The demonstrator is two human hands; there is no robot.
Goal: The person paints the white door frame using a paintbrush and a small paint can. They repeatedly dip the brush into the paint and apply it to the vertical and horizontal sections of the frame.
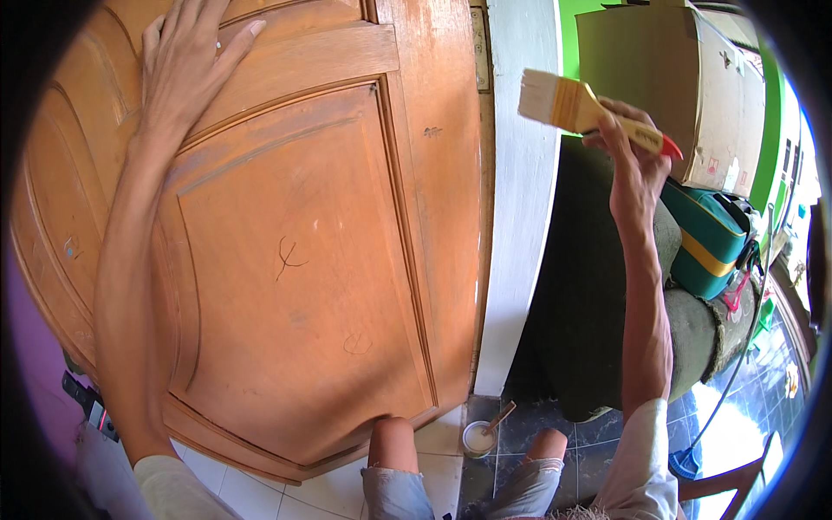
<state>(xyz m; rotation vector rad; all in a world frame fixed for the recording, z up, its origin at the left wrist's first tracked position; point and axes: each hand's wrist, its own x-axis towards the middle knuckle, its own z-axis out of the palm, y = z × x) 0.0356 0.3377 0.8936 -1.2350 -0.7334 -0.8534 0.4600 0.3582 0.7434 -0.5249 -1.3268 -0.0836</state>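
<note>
Near: the pot (477, 453), with a stick (500, 417) leaning out of it, stands on the floor (589, 459), showing between the left knee (393, 445) and right knee (546, 445). Caution: an inward shift of a knee could tip it.

Middle: the brush (576, 105) is raised in the right hand (640, 165); the fingers clamp its handle. The forearm is near upright; the bristles point left, across the post (523, 217) in view. Contact there cannot be told. If the bristles are wet, a sideways carry could shed drips onto the chair (582, 286). The left hand (186, 56) lies on the door (260, 312), arm extended, thumb apart from the fingers, clamped on nothing visible. Uneven pressure could swing the door if unsecured.

Far: a box (637, 78) and a green bag (706, 234) sit beyond the right forearm.
</note>
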